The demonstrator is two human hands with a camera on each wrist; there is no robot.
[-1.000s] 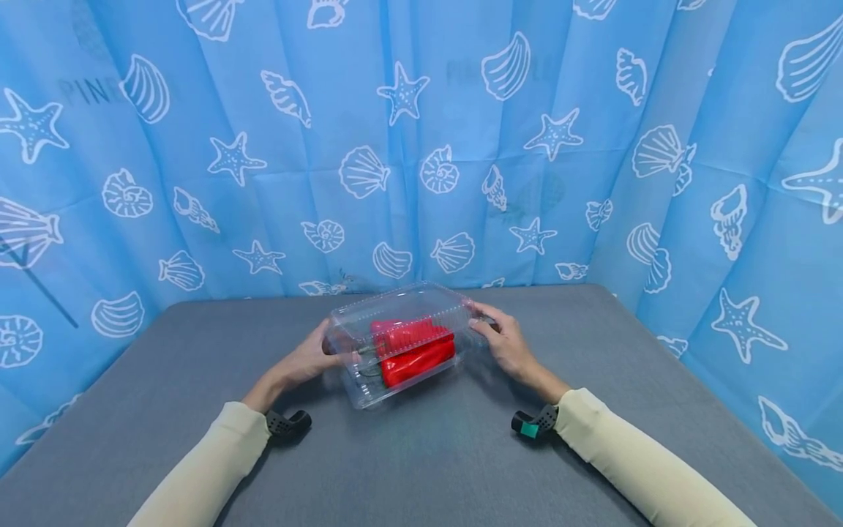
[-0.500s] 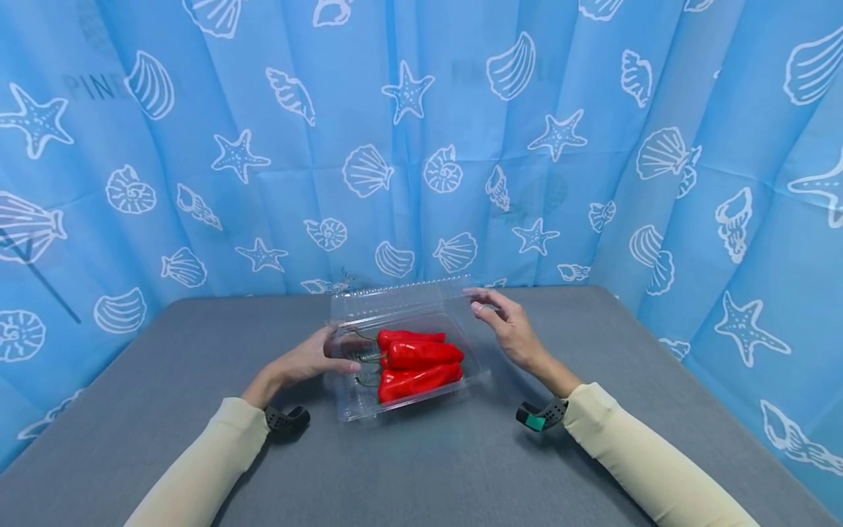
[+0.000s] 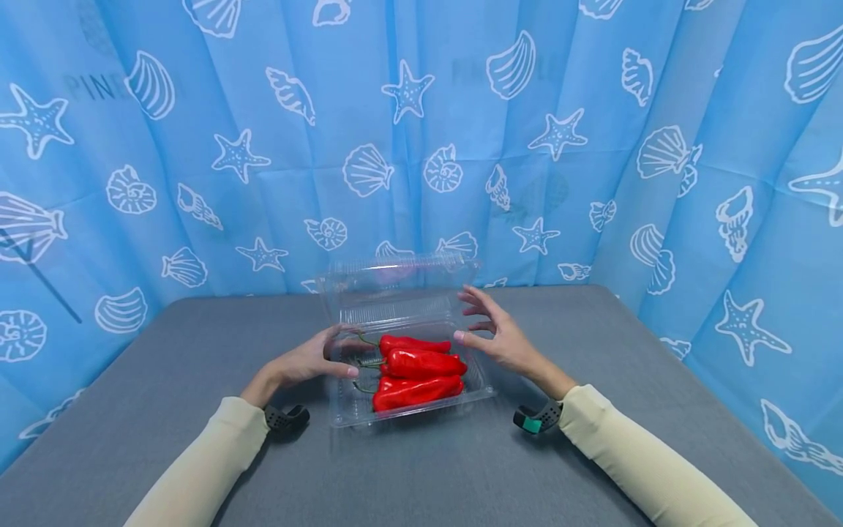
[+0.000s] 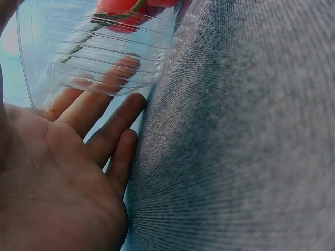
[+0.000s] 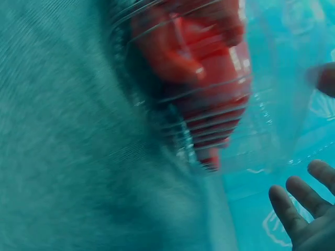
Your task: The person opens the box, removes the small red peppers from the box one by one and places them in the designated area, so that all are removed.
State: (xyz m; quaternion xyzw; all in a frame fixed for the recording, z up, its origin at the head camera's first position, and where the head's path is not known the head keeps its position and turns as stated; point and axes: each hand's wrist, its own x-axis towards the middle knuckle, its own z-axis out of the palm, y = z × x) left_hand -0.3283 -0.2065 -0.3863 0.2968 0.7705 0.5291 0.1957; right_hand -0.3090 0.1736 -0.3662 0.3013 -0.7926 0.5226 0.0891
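A clear plastic clamshell container (image 3: 413,419) stands on the table with its hinged lid (image 3: 402,289) raised at the back. Several red peppers (image 3: 421,364) with green stems lie side by side inside. At the container's left end my left hand (image 3: 306,360) holds it, thumb across the near side and fingers behind the plastic. Those fingers (image 4: 112,128) look long and lightly bent against the ribbed wall in the left wrist view. My right hand (image 3: 503,337) hovers by the right end, fingers spread, holding nothing. The right wrist view is blurred, with fingertips (image 5: 285,201) apart from the plastic.
A grey cloth-covered table (image 3: 421,476) extends around the container. Behind it and at the sides hangs a blue curtain (image 3: 296,183) with white shells and starfish. Each wrist wears a black strap (image 3: 286,421) at the sleeve cuff.
The lid has swung up and back from over the peppers, uncovering them. My right hand has let go of the lid edge. The container's base has come down flatter; my left hand stays put.
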